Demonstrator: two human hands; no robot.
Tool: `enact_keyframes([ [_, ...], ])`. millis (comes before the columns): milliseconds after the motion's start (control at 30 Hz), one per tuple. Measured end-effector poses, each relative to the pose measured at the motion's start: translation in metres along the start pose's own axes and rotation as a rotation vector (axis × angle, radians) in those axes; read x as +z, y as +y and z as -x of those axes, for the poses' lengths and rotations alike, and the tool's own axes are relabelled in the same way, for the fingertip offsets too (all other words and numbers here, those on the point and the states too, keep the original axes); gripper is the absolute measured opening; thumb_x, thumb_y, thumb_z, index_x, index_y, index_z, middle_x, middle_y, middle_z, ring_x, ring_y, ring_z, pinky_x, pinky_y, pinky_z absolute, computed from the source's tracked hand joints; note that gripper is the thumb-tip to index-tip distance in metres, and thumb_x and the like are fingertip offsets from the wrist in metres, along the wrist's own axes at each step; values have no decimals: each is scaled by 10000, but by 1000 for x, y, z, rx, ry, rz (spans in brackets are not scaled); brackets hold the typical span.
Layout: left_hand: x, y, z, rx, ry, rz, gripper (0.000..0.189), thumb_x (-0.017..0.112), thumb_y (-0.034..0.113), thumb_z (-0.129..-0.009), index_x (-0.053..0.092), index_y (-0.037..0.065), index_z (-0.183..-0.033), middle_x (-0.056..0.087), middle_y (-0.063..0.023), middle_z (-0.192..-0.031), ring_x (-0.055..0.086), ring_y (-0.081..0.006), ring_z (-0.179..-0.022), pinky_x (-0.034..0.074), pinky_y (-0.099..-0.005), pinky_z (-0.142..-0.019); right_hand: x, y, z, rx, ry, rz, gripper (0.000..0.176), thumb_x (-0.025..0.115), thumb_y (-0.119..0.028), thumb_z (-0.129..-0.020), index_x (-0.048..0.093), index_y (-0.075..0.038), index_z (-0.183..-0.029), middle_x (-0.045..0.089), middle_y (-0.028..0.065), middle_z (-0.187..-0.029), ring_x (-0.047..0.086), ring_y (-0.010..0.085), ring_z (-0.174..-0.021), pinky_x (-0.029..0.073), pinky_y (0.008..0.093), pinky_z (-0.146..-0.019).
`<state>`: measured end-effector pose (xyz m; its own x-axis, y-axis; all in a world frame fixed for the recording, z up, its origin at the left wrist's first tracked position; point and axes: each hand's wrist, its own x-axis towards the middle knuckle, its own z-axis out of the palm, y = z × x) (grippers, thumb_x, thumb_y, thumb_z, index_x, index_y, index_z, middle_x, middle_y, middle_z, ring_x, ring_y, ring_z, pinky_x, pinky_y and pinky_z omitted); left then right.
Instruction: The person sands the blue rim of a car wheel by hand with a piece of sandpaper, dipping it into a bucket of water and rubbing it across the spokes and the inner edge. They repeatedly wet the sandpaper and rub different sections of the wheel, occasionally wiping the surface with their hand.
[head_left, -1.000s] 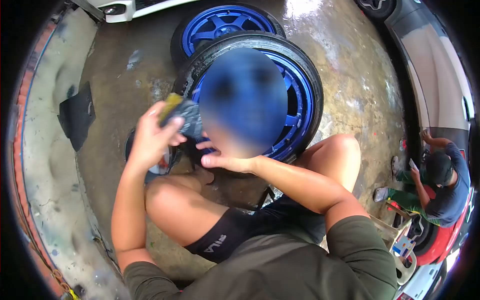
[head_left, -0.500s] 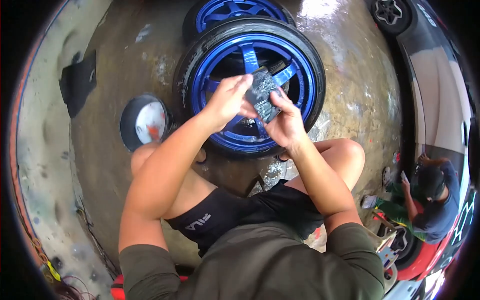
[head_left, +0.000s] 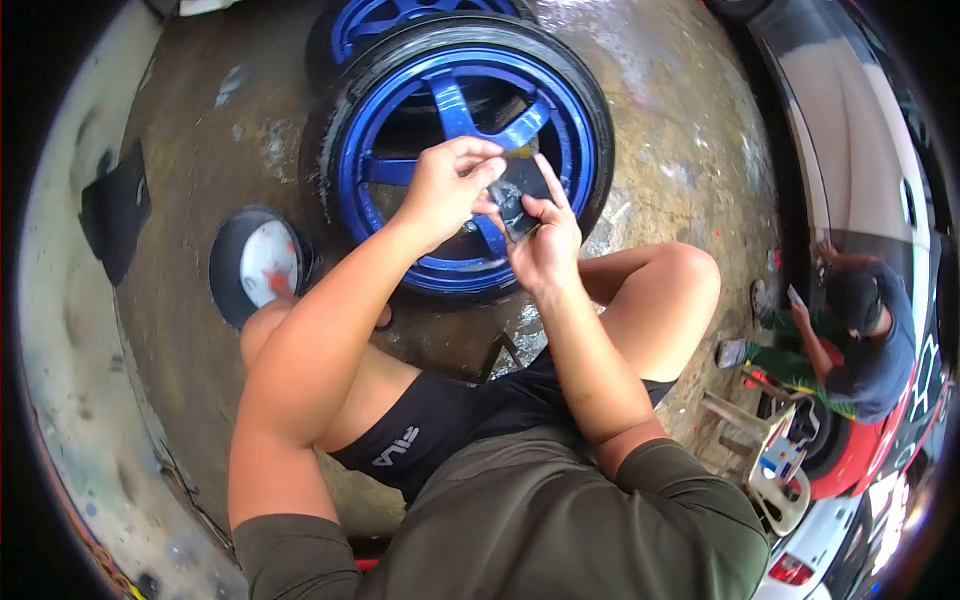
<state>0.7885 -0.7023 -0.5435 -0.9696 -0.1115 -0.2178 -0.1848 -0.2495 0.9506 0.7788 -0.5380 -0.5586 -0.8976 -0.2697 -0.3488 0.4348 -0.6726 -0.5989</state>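
A small dark wet sheet of sandpaper (head_left: 524,188) is held up in front of the blue wheel. My right hand (head_left: 548,245) grips it from below, its thumb across the face and a finger stretched up behind the right edge. My left hand (head_left: 450,190) is pinched at the sheet's left edge, thumb and fingertips close together. Beneath both hands lies the blue spoked wheel (head_left: 455,105) with its black tyre (head_left: 325,160), flat on the floor side. The spokes look wet and shiny.
A second blue wheel (head_left: 385,18) lies behind the first. To the left are a dark bucket (head_left: 228,270) with whitish contents and a black mat piece (head_left: 115,210). At right, a co-worker (head_left: 865,340) sits beside a car (head_left: 840,150), near a plastic stool (head_left: 765,440).
The sandpaper has been turned: its printed grey face showed before, and a darker face shows now. Both hands stay on it. The whole view has shifted, moving the wheel leftward and up.
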Motion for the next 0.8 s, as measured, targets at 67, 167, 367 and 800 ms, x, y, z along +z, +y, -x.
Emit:
enact_keyframes([
  [67,-16,-4,-10,115,98,-353,226,753,156,-1028,736,20,-1208,773,-116,-1111,752,-147,-855,633,-302,-682,-18,-3,-1,-102,252,40,652,336,109,-957,561,-77,-1541,550,169,-1543,659,390,-1270,686,574,-911],
  [167,-57,16,-24,352,362,-738,279,826,228,-963,765,43,-1163,773,-145,-1139,760,-214,-914,605,-359,-811,-82,-5,-30,-411,509,321,514,360,-66,-1122,491,-125,-1615,540,104,-1585,635,309,-1315,659,432,-877],
  [367,-136,17,-51,450,657,-1146,468,848,327,-897,720,78,-1272,628,-227,-1373,587,-419,-1305,445,-489,-1150,-135,72,-77,-801,304,1475,750,587,-41,-988,302,44,-1677,317,320,-1721,303,485,-1605,262,484,-1320],
  [800,-121,14,-35,223,494,-1498,996,822,419,-919,285,78,-1686,285,-362,-1687,341,-552,-1535,324,-570,-1267,-113,86,-63,-653,267,1749,744,550,-248,-1081,239,31,-1696,193,269,-1780,181,447,-1655,184,567,-1330],
])
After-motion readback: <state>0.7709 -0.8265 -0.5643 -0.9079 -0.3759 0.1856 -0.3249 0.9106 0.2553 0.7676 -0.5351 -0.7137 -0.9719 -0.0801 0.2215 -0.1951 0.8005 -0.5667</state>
